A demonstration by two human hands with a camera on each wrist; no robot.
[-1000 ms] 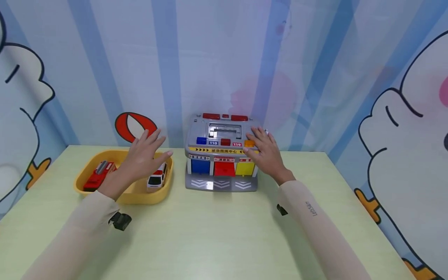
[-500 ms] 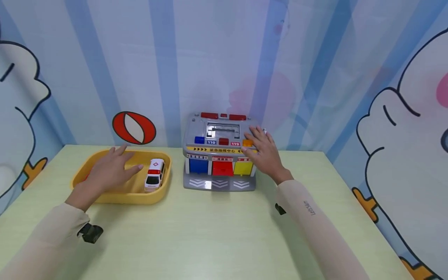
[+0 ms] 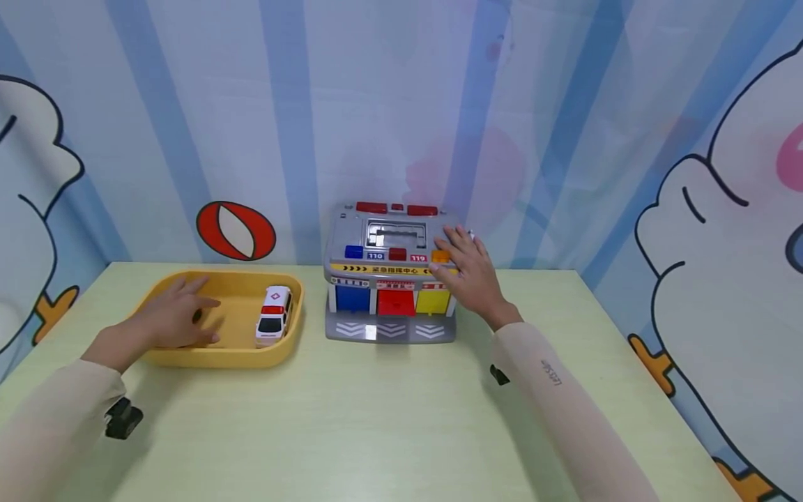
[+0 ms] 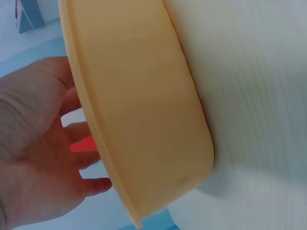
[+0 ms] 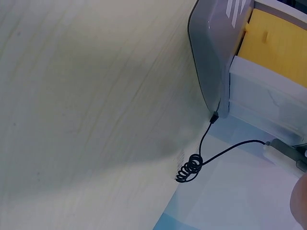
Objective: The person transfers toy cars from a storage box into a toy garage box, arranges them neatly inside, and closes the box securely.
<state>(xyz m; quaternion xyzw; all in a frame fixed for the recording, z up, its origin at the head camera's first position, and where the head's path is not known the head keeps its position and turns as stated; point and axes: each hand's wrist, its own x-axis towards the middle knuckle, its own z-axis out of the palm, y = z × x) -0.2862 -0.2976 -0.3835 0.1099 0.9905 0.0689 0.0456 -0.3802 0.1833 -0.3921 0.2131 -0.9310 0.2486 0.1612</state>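
Yellow, shallow and rounded, the tray [image 3: 251,359] sits at nine o'clock from the grey plastic toy station [image 3: 389,268]; over the tray's nine-o'clock side the left hand [image 3: 172,314] spreads its fingers about a mostly hidden red object [image 4: 84,144], though whether they grip it I cannot tell. For a sound hold, set thumb and fingertips evenly round that object, clear of the rim, keeping the right hand [image 3: 469,273], fanned wide on the station's roof at two o'clock, light.

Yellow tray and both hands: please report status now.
Left hand in yellow tray, grip hidden. Right hand on toy station. White ambulance in tray, clear of hands. No blockage seen.
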